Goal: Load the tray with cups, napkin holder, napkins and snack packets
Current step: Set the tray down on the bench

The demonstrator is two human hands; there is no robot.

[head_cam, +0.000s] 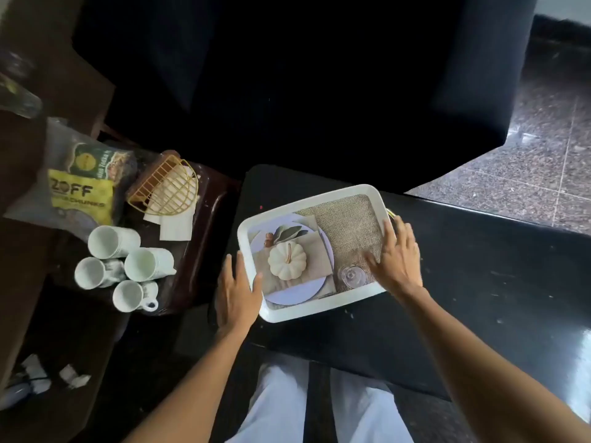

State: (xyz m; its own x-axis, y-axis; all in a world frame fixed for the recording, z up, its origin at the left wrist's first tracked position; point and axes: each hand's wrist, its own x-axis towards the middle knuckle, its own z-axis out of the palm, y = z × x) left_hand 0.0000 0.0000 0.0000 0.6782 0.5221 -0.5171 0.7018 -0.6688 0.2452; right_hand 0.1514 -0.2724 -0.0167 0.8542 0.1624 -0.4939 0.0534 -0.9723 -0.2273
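Note:
A white tray (307,196) with a printed pumpkin picture on its floor lies on a black table. My left hand (236,292) rests at the tray's left rim with the thumb over the edge. On the right rim lies my right hand (396,257), fingers spread and the thumb inside. Several white cups (113,241) lie on their sides on a dark side table to the left. Behind them a gold wire napkin holder (166,190) lies tipped over white napkins (176,227). Snack packets (83,193) sit at the far left, one yellow, one green.
A large black chair (287,75) stands behind the black table (479,266). Speckled stone floor (543,155) shows at the right. Crumpled white paper scraps (73,375) lie low at the left. My light trousers (281,404) fill the bottom middle.

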